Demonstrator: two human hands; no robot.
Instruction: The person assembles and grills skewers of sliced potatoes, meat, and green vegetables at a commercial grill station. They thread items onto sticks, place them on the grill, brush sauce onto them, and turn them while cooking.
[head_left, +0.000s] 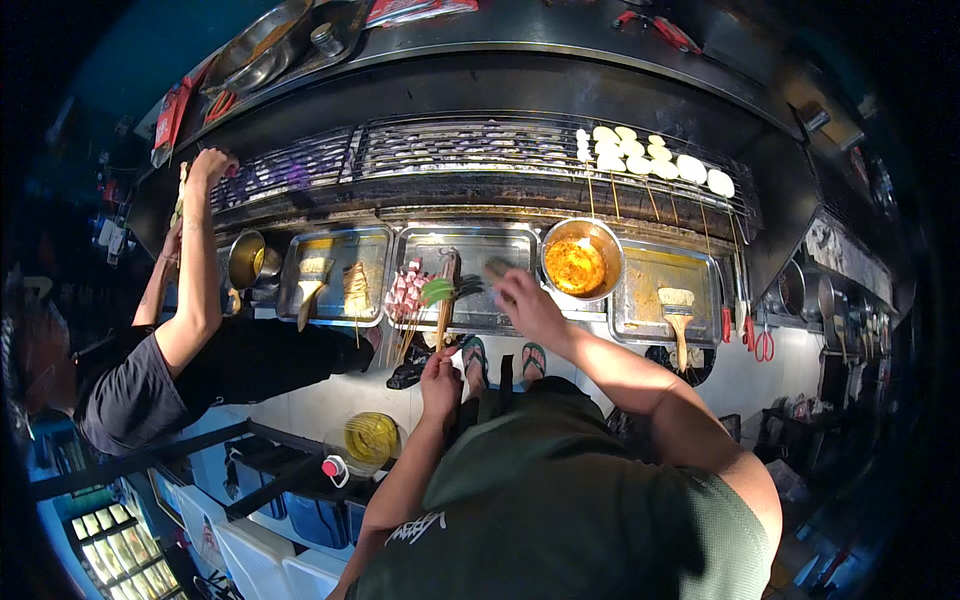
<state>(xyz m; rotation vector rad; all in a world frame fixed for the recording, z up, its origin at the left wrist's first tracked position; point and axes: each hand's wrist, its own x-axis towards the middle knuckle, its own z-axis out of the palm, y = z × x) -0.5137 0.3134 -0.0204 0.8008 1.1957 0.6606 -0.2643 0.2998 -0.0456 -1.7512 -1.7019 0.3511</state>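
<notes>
My left hand (441, 384) is closed on the lower ends of thin wooden skewers (446, 300), whose upper part lies over a metal tray (504, 238). Beside them are skewers of cubed pink and white meat (407, 289) and a green leaf (437, 291). My right hand (521, 300) is over the same tray, its fingers bent around something dark and blurred that I cannot identify. Just right of it stands a metal pot (582, 259) of orange-red sauce. On the trays at either side lie flat basting brushes (679, 319) (311, 281).
A long charcoal grill (465, 150) runs behind the trays, with skewered pale round slices (637, 161) at its right end. At the left, another person's arm (199, 262) reaches over the grill. Red-handled scissors (763, 345) hang at the right.
</notes>
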